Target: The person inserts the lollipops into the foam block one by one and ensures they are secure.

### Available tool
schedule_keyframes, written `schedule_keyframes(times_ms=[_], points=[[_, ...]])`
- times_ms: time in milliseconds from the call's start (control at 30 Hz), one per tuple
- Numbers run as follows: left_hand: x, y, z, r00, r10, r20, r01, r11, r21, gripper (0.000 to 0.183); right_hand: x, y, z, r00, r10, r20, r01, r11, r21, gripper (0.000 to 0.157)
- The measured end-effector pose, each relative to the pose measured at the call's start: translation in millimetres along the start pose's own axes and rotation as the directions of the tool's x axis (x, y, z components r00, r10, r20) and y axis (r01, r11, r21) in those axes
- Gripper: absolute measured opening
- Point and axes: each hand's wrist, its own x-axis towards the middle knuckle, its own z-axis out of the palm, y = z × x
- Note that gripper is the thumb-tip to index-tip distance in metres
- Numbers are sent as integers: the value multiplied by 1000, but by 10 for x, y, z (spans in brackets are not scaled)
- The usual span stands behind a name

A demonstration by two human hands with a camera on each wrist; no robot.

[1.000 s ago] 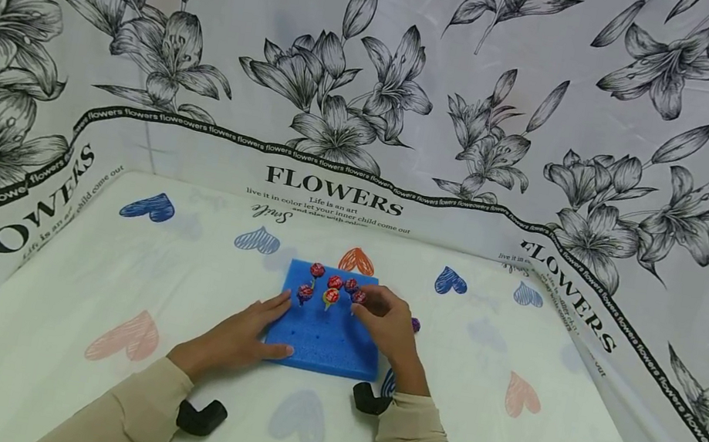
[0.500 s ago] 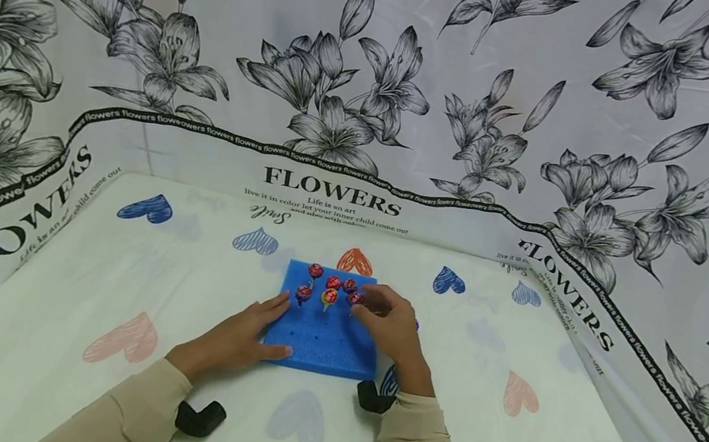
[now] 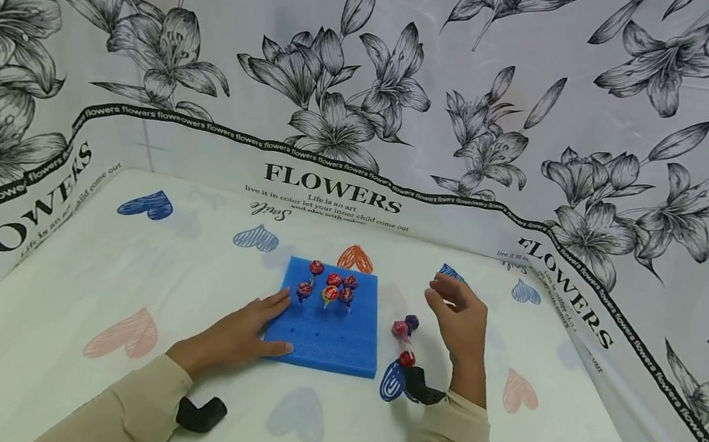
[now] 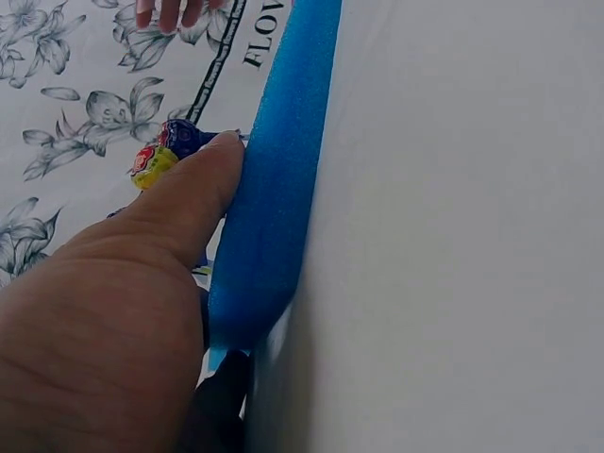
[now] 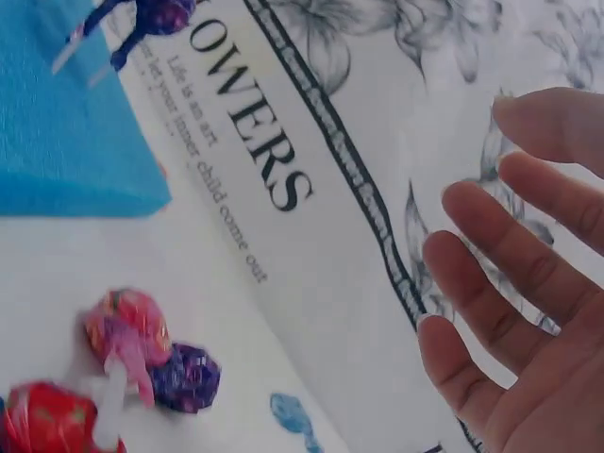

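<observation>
Several wrapped lollipops [image 3: 331, 293] stand upright by their sticks in the far half of a blue foam block [image 3: 333, 350]. My left hand [image 3: 240, 331] rests on the block's left edge, its thumb along the near left corner. In the left wrist view the thumb [image 4: 179, 203] lies against the foam. My right hand [image 3: 463, 321] is raised to the right of the block and holds nothing; its fingers look relaxed in the right wrist view. Below it on the cloth lie a pink lollipop [image 5: 127, 326], a purple lollipop [image 5: 189, 377] and a red lollipop [image 5: 47, 420].
A white tablecloth [image 3: 176, 277] printed with hearts covers the table. Behind it hangs a flower-print curtain [image 3: 354, 57]. Small holes show in the near half of the foam. Black wrist mounts sit at both wrists, the right mount [image 3: 423, 389] close to the red lollipop.
My right hand has let go of the rightmost near lollipop, which stays standing in the foam, and moved right, uncovering the loose lollipops. The left hand has stayed on the block.
</observation>
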Motion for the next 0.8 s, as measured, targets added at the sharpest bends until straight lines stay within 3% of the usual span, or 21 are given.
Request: schedule_keyframes(times_ms=[67,200,367,600,800], points=[[2,-5,7,1000,-2,0,2,1000,-1,89,-4,33,-37,1000,24,-15,-24,1000,-7,31],[5,-10,21,1000,0,-5,0,1000,-1,89,33,321,-59,992,116,-41,-116,993,-3,33],[5,-10,20,1000,-6,-4,6,1000,3,89,55,616,-21,964,259,-51,-259,966,12,37],[8,-6,5,1000,6,-5,-6,1000,0,89,39,829,46,925,378,32,-378,926,-25,42],[7,-4,6,1000,2,-4,-2,1000,-4,89,26,899,82,906,407,117,-391,910,-141,44]])
